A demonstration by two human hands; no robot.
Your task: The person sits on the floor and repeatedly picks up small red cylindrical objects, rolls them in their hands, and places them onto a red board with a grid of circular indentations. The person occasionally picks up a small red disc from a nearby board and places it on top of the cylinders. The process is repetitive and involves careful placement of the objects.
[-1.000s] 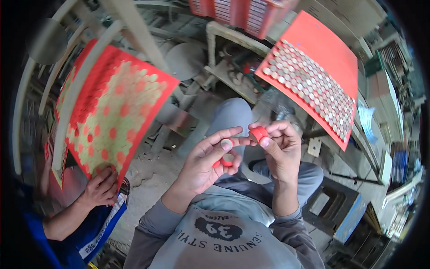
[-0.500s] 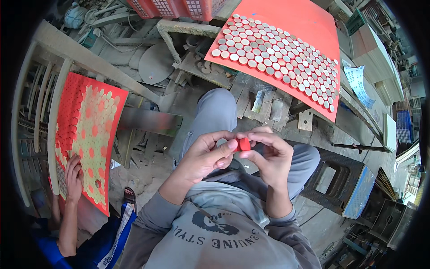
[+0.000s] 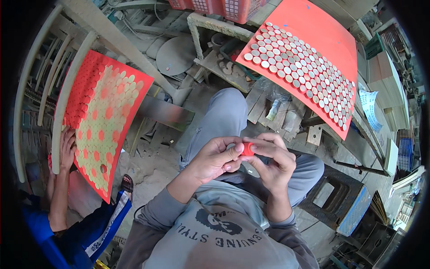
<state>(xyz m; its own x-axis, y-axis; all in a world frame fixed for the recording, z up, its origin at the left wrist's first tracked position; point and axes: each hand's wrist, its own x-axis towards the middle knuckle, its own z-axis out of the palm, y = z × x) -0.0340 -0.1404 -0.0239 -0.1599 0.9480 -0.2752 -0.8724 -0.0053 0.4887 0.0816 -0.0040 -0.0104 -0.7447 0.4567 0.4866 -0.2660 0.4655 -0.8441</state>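
Over my lap, both hands meet at a small red round piece (image 3: 247,149). My left hand (image 3: 218,158) pinches it from the left with thumb and finger. From the right, the thumb and fingers of my right hand (image 3: 274,158) close on its other side. Ahead to the right, a red board (image 3: 309,17) bears many small discs (image 3: 304,74) with pale tops and red sides, set in close rows. What lies inside my curled fingers is hidden.
At left, another red board (image 3: 144,85) carries yellowish and red discs; a co-worker's hand (image 3: 68,145) touches its near-left edge. A red plastic crate (image 3: 228,10) stands at the top. A dark step stool (image 3: 333,197) sits right of my knee, and a wooden frame (image 3: 121,49) runs far left.
The red piece has turned between my fingers and shows a rounder face. My view has shifted left, so both boards appear farther right. The co-worker's hand has slid toward the left board's edge.
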